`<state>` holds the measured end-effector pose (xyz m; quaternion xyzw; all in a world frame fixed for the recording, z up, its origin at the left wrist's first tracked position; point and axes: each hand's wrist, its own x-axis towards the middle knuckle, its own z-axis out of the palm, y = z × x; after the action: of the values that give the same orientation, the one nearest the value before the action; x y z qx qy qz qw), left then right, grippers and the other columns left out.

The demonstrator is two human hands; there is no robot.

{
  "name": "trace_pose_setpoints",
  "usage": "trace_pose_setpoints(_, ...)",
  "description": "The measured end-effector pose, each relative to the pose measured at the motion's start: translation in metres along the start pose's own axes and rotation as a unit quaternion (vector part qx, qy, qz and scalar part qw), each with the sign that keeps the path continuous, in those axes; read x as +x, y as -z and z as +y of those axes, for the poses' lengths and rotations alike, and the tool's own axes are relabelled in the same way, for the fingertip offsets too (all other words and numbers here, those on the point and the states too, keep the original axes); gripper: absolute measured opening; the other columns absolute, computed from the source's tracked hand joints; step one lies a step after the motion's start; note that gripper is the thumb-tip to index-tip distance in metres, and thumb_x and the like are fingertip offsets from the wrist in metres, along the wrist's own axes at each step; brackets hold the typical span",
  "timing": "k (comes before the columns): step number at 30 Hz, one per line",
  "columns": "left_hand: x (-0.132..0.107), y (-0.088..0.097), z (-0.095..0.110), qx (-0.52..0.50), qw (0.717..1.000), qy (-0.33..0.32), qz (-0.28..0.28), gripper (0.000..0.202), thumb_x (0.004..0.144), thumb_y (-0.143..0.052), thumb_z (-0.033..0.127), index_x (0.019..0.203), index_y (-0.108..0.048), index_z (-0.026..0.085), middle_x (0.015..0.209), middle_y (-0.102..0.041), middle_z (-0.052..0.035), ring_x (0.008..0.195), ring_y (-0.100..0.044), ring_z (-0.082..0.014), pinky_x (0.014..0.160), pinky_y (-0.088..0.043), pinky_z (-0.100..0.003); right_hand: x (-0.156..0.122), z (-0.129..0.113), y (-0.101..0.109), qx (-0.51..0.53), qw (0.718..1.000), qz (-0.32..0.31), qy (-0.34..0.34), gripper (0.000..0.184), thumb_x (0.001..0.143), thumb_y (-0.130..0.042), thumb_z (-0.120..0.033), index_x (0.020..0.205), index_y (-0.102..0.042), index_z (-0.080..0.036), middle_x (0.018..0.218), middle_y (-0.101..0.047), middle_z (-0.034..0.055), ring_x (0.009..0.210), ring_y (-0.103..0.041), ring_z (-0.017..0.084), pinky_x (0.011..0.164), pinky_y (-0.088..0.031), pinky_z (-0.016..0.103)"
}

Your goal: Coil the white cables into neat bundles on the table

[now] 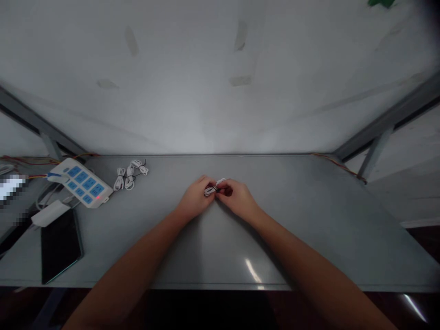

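White cable coil (211,189) pinched between your left hand (195,198) and right hand (238,198); fingers (206,181) curled and pressed together on it, both sets nearly meeting. Coil sits above the grey metal table (292,247), centred, toward the far edge. Off to your left: small white cable bundles (129,175) just beside a blue-socketed white power strip (79,182); black tablet (60,245) nearer you, white charger (51,213) just beside it.
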<state>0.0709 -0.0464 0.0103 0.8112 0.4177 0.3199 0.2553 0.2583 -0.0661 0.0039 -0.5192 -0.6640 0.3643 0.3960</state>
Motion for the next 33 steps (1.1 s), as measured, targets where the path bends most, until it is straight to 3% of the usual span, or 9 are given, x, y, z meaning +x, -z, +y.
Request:
trace_pose_setpoints(9, -0.002, -0.001, -0.002, 0.022, 0.997, -0.06, 0.034, 0.024, 0.085, -0.061, 0.009, 0.105, -0.066, 0.021, 0.103, -0.07, -0.0048, 0.099, -0.067, -0.0195, 0.09, -0.053, -0.032, -0.002, -0.003, -0.001, 0.013, 0.999, 0.03, -0.03, 0.015, 0.076, -0.069, -0.018, 0.09, -0.074, -0.02, 0.076, -0.074, 0.0007, 0.068, -0.067, 0.016, 0.066, -0.051, 0.028)
trace_pose_setpoints(16, -0.001, 0.001, -0.003, -0.015, 0.993, -0.092, 0.075, 0.023, 0.088, -0.067, 0.013, 0.109, -0.07, 0.021, 0.109, -0.074, -0.0064, 0.102, -0.07, -0.0193, 0.093, -0.055, -0.033, 0.003, -0.005, 0.002, 0.102, 0.992, 0.053, -0.044, 0.017, 0.071, -0.069, -0.022, 0.087, -0.074, -0.02, 0.072, -0.07, -0.0004, 0.065, -0.062, 0.014, 0.064, -0.048, 0.029)
trace_pose_setpoints(19, -0.001, 0.001, -0.007, -0.044, 0.99, -0.113, 0.076, 0.02, 0.09, -0.065, 0.012, 0.106, -0.072, 0.022, 0.111, -0.076, -0.0068, 0.105, -0.07, -0.0194, 0.096, -0.055, -0.034, 0.007, -0.006, 0.005, 0.201, 0.974, 0.026, -0.103, 0.018, 0.068, -0.075, -0.026, 0.084, -0.073, -0.02, 0.07, -0.07, 0.0, 0.061, -0.06, 0.014, 0.058, -0.048, 0.029)
trace_pose_setpoints(25, -0.002, 0.001, -0.006, -0.036, 0.986, -0.114, 0.114, 0.017, 0.092, -0.068, 0.016, 0.106, -0.075, 0.024, 0.105, -0.077, -0.0057, 0.101, -0.071, -0.019, 0.092, -0.057, -0.035, 0.008, -0.008, 0.008, 0.375, 0.91, -0.022, -0.178, 0.033, 0.061, -0.092, -0.033, 0.082, -0.072, -0.018, 0.072, -0.072, 0.0036, 0.063, -0.063, 0.015, 0.055, -0.047, 0.028)
trace_pose_setpoints(30, -0.003, 0.005, 0.0, -0.029, 0.982, -0.139, 0.127, 0.018, 0.091, -0.068, 0.015, 0.105, -0.075, 0.024, 0.104, -0.077, -0.0059, 0.1, -0.071, -0.0193, 0.091, -0.057, -0.036, 0.008, -0.008, 0.012, 0.433, 0.874, -0.05, -0.216, 0.031, 0.059, -0.096, -0.03, 0.079, -0.076, -0.017, 0.072, -0.071, 0.0013, 0.066, -0.062, 0.012, 0.057, -0.046, 0.023)
trace_pose_setpoints(33, -0.003, 0.007, 0.001, -0.034, 0.98, -0.156, 0.119, 0.014, 0.092, -0.068, 0.016, 0.103, -0.074, 0.023, 0.106, -0.076, -0.007, 0.102, -0.07, -0.0199, 0.092, -0.057, -0.037, 0.008, -0.008, 0.016, 0.425, 0.877, -0.079, -0.21, 0.027, 0.062, -0.094, -0.032, 0.077, -0.077, -0.017, 0.072, -0.07, 0.0016, 0.066, -0.061, 0.011, 0.059, -0.047, 0.024)
